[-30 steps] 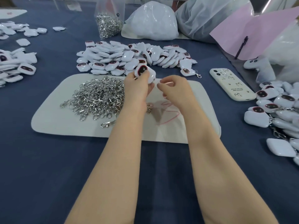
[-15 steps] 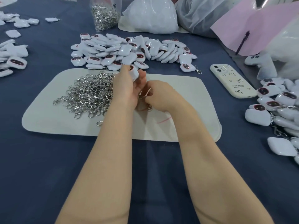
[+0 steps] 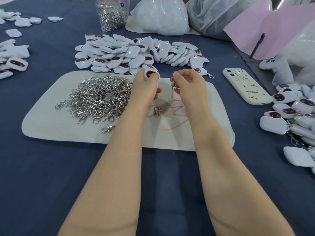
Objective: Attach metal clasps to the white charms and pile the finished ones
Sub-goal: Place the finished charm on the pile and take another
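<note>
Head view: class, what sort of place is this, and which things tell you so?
Probably a small hand-assembly workbench. A loose heap of metal clasps lies on a white mat, piles of identical white charms lie around it, and a bag of more clasps stands behind.

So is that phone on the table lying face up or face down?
Face down: the phone shows its camera lenses and patterned case back, not a screen.
</note>
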`<state>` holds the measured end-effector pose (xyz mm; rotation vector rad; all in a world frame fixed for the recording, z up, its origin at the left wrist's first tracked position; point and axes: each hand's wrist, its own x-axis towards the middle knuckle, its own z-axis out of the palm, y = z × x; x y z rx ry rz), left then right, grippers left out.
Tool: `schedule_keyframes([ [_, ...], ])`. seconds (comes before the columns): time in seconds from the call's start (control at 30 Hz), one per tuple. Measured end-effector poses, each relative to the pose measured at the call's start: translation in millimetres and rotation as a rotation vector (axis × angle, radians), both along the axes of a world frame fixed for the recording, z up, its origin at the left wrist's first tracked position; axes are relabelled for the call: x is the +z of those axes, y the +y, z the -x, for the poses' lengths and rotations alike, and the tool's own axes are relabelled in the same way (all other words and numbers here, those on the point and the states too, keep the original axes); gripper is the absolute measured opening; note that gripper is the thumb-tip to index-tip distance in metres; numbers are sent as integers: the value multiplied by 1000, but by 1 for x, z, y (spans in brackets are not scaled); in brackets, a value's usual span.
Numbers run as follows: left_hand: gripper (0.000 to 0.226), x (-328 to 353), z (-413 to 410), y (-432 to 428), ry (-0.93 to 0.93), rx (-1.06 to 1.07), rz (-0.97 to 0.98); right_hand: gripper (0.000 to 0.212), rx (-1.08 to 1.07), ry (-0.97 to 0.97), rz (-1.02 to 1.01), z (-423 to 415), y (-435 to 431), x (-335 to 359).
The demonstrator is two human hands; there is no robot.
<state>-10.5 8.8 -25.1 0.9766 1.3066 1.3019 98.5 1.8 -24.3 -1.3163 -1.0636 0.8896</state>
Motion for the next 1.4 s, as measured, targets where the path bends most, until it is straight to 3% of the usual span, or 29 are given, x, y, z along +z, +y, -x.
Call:
schedule_keyframes([
  [0.17, 14, -2, -2, 1, -33, -29, -45, 5, -1, 167, 42, 1, 1, -1],
  [0.3, 21, -1, -2, 6, 14, 73, -109, 9, 57, 280, 75, 2, 2, -3],
  [0.37, 24, -2, -4, 6, 15, 84, -121, 8, 71, 245, 91, 3, 2, -4],
  [0.47, 16, -3, -7, 3, -138, 96, -124, 11, 63, 186, 79, 3, 2, -6],
  [0.53, 22, -4, -6, 4, -183, 151, -117, 14, 37, 118, 54, 3, 3, -7],
  [0.67, 32, -8, -6, 7, -22, 160, -97, 15, -21, -62, -13, 5, 4, -11],
  [0.73, 23, -8, -7, 6, 33, 124, -101, 14, -30, -113, -36, 7, 4, -13],
  [0.8, 12, -7, -6, 6, 98, 101, -130, 15, -38, -128, -43, 7, 4, -14],
  [0.9, 28, -6, -8, 6, 83, 90, -114, 14, -49, -122, -46, 7, 6, -15],
  [1.03, 33, -6, -11, 7, 131, 129, -107, 14, -49, -76, -47, 6, 6, -15],
  [1.17, 25, -5, -12, 3, -57, 38, -73, 14, -40, 128, 1, 7, 6, -11],
  [1.27, 17, -2, -12, -1, -248, -9, -71, 14, -63, 143, 29, 5, 6, -11],
  [1.4, 9, -2, -12, -4, -192, -65, -62, 17, -65, 101, 36, 5, 7, -11],
])
